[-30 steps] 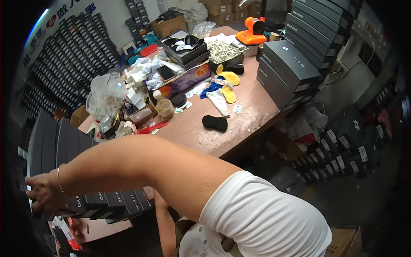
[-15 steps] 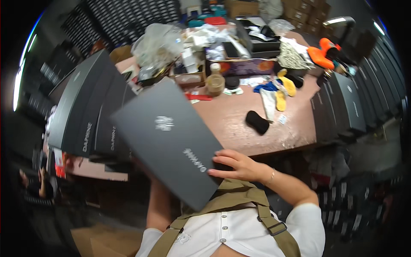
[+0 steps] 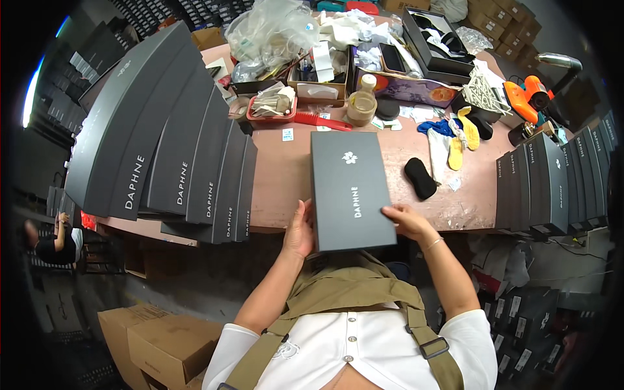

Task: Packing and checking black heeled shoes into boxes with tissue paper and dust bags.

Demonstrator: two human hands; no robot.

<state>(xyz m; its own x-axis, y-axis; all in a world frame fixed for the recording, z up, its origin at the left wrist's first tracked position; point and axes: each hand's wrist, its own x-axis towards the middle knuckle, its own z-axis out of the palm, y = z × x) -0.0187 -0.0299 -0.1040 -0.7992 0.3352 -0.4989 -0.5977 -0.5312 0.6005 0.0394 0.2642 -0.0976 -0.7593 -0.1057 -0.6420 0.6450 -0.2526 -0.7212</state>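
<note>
A dark grey lidded shoe box [image 3: 353, 185] lies lengthwise before me at the table's front edge, a white flower mark and lettering on its closed lid. My left hand [image 3: 299, 231] is against its left side near the front corner, thumb up, with the fingertips partly hidden by the box. On the right side, my right hand [image 3: 411, 221] grips the edge, its thumb at the lid. Just right of the box rests a black rounded pad [image 3: 420, 179].
Stacked grey boxes [image 3: 172, 140] rise on the left, more boxes [image 3: 546, 182] on the right. Behind are a bottle [image 3: 361, 104], a red-handled brush [image 3: 322, 121], a phone [image 3: 392, 58], yellow insoles [image 3: 456, 153] and an orange tool [image 3: 520, 103]. Cardboard cartons [image 3: 172, 341] stand lower left.
The box has swung from a slant on the left to nearly straight in front of me, down at the table. My left hand, hidden behind it before, now shows at its side.
</note>
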